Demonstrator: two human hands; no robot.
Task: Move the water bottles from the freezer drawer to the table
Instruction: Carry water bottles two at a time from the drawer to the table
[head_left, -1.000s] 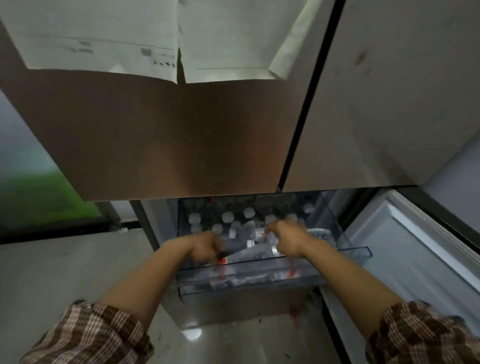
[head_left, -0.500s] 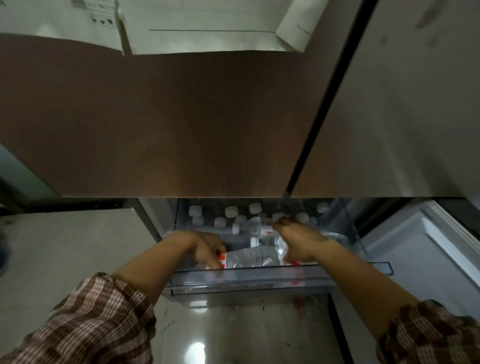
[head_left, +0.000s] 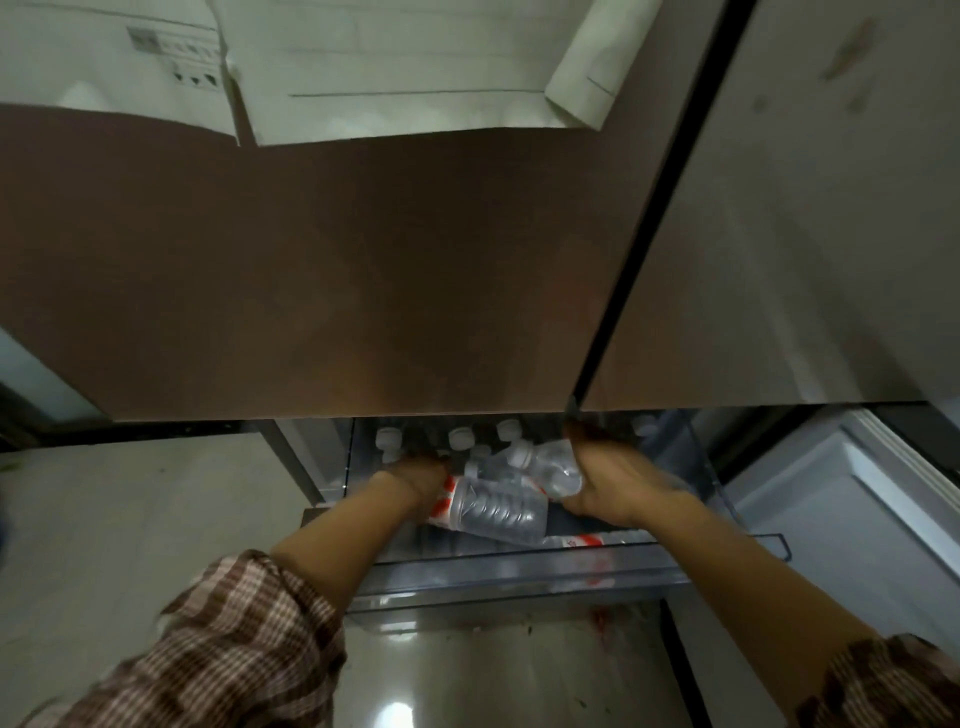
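Low in the frame's centre, inside the freezer drawer, the left hand clasps one water bottle and the right hand another, so each should lift straight up, clear of the clear front wall.

The clear drawer stands pulled out below the closed doors, its front wall toward the camera. In it, at the back, upright bottles stand in rows with white caps up, partly hidden by the door's lower edge. In front of them lie bottles on their sides: a ribbed bottle with a red-and-white label, and another flat along the front wall, only partly visible through the plastic.
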